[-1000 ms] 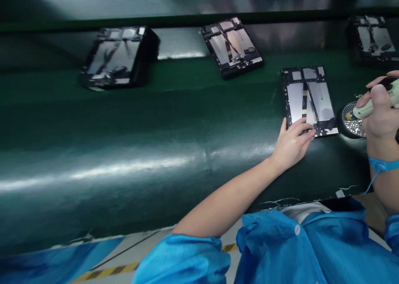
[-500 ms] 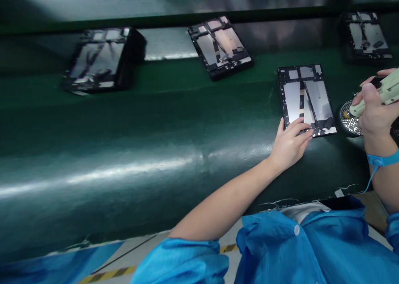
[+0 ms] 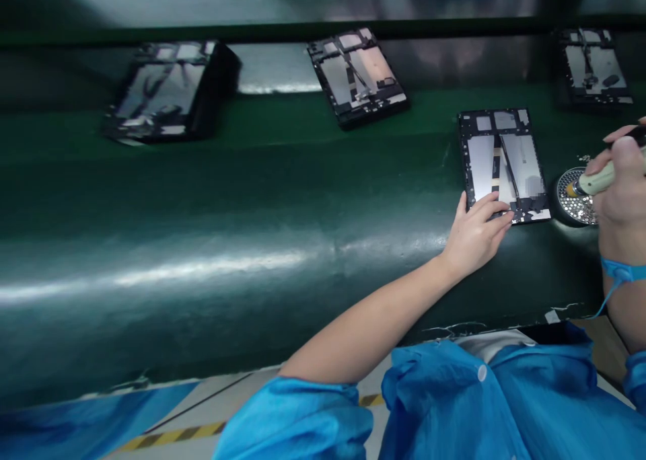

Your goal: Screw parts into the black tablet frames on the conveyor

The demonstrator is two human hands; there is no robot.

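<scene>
My left hand [image 3: 479,235] lies over the lower left corner of an opened tablet [image 3: 525,161]. Its fingers are stretched out on the lower edge, with the thumb along the left side. Inside the tablet's black frame are silvery panels, a dark flat cable and a thin dark strip. My right hand [image 3: 624,194], partly cut off by the right picture edge, is closed around a pale green electric screwdriver [image 3: 603,177]. The yellowish tip end of the screwdriver is over a round screw dish [image 3: 568,201], whose perforated top holds many small shiny pieces.
Another opened tablet [image 3: 358,77] lies at the back middle of the green work surface [image 3: 252,198]. Stacks of similar tablets stand at the back left [image 3: 161,97] and back right [image 3: 595,66]. A blue wrist strap [image 3: 623,272] with a cord is on my right wrist.
The tablet, screw dish and both hands appear slightly farther right, partly because the view has shifted. The screwdriver tip stays at the dish and my left hand stays on the tablet.
</scene>
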